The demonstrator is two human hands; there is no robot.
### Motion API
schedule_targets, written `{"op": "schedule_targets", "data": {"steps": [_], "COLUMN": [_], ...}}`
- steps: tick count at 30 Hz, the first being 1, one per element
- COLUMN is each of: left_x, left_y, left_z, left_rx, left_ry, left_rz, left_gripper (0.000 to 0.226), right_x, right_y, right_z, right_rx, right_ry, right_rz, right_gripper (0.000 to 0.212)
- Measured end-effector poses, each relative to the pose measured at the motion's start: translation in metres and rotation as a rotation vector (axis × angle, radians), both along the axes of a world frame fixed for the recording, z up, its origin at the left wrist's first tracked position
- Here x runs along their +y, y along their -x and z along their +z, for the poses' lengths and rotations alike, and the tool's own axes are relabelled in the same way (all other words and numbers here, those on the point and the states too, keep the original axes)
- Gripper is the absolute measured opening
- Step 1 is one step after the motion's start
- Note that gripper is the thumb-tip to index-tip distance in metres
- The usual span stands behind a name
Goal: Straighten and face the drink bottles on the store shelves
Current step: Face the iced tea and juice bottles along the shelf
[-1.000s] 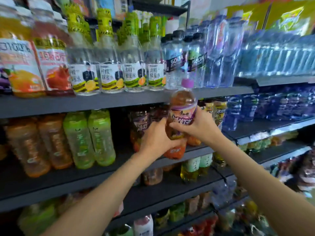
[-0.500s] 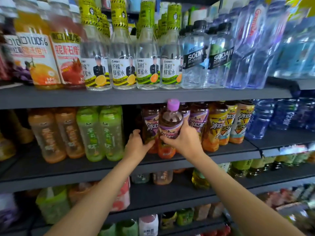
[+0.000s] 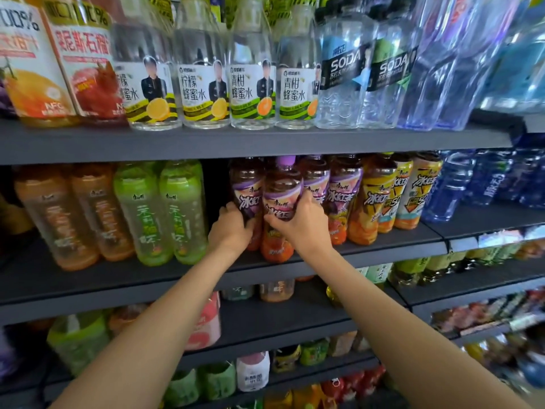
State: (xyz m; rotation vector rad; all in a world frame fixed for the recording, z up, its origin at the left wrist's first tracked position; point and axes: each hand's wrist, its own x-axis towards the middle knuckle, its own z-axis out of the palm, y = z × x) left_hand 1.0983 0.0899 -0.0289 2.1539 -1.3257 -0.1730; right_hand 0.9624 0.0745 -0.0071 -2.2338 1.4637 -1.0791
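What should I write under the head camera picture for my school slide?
Two hands, left hand and right hand, grip purple-labelled iced tea bottles on the middle shelf.

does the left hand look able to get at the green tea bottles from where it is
Probably yes: the left hand grips a purple-label bottle, and only an open shelf gap separates it from the green tea bottles.

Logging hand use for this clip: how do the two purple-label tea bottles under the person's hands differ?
The front tea bottle stands nearer the shelf edge, purple cap showing, with the right hand curled round it. The rear tea bottle sits further back to its left, its cap hidden under the upper shelf, and the left hand grips its side. Both stand upright and carry the same purple label over an orange base.
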Motion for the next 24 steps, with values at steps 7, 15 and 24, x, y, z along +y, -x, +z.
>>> {"op": "schedule_targets", "data": {"steps": [7,15,24], "left_x": [0.011,0.021,0.048], "left_y": [-0.015,-0.012,0.052], "left_z": [0.0,-0.002,-0.024], "left_rx": [-0.055,-0.011,-0.106], "left_ry": [-0.046,0.018,0.565], "left_rz": [0.031,0.035,-0.365], "left_gripper": [0.049,0.047,0.035], "right_x": [0.009,0.017,0.009], "right_y": [-0.028,-0.031,0.036], "right_z": [-0.01,-0.037,-0.031], "right_rx": [-0.004,0.051,0.081], "right_ry": [-0.047,-0.164,-0.073], "right_rz": [-0.054,-0.068,0.009], "right_gripper": [0.06,0.043,0.027]}}
